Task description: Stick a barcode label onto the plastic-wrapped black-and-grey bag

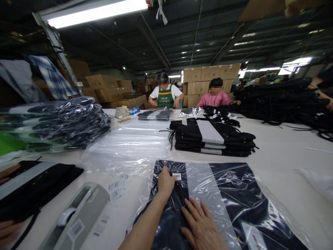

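Head cam view: a dark navy folded garment with a pale grey stripe, sealed in a clear plastic bag (229, 198), lies flat on the near part of the white worktable (286, 152), and the left hand (165, 182) has its fingertips pinched down on a small white barcode sticker (177, 176) at the bag's far edge, while the right hand (201, 225) lies open and flat on the bag just nearer, gripping nothing. Behind it sits a stack of folded black garments with white stripes (213, 137), a loose sheet of clear plastic bags (130, 146) is to the left, a grey label dispenser (78, 217) is near left, a pile of bagged dark garments (54, 123) sits far left, and two people work at the far end of the table, one in a green apron (165, 95) and one in a pink top (215, 97).
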Demonstrator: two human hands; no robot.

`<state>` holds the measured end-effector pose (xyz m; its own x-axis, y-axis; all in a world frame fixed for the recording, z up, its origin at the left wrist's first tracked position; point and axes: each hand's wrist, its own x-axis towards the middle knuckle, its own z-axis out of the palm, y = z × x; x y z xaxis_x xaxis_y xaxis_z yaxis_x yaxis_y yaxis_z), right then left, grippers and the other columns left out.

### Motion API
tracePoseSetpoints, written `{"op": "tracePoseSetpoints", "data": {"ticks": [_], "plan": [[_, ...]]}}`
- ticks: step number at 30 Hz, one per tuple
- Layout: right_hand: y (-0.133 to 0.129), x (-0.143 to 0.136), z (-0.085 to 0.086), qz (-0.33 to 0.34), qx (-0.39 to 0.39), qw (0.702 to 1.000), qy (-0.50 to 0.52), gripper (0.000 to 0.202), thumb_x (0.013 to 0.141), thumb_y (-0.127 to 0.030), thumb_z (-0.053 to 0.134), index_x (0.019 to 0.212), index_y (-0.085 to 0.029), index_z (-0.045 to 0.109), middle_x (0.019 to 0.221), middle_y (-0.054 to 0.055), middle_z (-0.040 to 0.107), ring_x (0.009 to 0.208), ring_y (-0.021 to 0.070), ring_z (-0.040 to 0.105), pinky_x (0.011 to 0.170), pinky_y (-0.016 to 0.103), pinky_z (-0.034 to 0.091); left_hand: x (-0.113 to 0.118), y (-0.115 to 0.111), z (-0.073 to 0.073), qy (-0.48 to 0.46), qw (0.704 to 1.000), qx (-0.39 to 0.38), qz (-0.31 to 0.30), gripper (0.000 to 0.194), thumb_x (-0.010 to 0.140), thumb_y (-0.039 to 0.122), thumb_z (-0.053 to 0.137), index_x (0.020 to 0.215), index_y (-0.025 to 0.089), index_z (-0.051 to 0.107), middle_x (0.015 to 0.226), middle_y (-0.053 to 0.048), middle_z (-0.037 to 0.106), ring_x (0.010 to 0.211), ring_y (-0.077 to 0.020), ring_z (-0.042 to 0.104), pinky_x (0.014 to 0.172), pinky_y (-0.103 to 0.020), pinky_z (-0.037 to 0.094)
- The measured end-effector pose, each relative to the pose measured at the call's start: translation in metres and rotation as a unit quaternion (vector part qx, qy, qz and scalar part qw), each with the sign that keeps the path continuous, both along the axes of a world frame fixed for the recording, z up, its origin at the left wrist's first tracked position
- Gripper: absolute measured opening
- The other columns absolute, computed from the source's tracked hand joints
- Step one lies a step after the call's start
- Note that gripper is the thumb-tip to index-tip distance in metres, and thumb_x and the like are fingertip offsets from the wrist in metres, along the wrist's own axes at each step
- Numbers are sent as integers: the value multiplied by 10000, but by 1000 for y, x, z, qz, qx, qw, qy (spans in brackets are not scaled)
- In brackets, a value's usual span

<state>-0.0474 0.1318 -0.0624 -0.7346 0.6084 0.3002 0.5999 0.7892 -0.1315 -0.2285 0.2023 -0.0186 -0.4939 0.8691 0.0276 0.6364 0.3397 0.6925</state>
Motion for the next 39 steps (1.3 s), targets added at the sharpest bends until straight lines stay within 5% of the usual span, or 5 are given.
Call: {"op": "tracePoseSetpoints", "data": {"ticks": [9,22,29,34,39], "plan": [[2,-1,-5,3,1,1000,11,470,855,-419,513,1276,-210,506,1334,89,508,1230,300,450,1011,491,357,17,-29,-11,221,934,27,-281,399,844,148,462,1241,108,480,1387,-144,422,1326,-242,325,1108,-398,283],[-15,-5,55,-27,-187,981,-52,470,896,-369,440,1328,-184,442,1409,96,403,1318,289,325,1081,540,259,6,-52,9,304,887,-125,-325,516,872,425,468,1358,365,304,1482,-146,201,1362,-316,130,1105,-491,194],[-67,117,72,-205,-32,973,-103,454,907,-453,379,1273,-217,510,1336,122,498,1269,326,398,1029,625,243,-24,-176,30,284,906,-222,-222,608,892,389,350,1423,184,137,1496,-186,117,1373,-338,99,1088,-549,185],[-149,230,25,-308,112,941,-85,543,907,-490,246,1222,-177,559,1299,159,529,1217,350,457,918,565,411,-57,-288,-17,256,940,-140,-175,603,866,438,220,1409,177,244,1504,-93,182,1386,-273,137,1099,-524,220],[-234,252,-24,-250,159,952,-73,475,902,-387,325,1300,-166,462,1319,136,511,1150,263,531,880,400,489,-65,-365,-54,157,981,-55,-97,766,780,606,282,1329,74,336,1370,-171,432,1256,-258,427,1068,-440,342]]}}
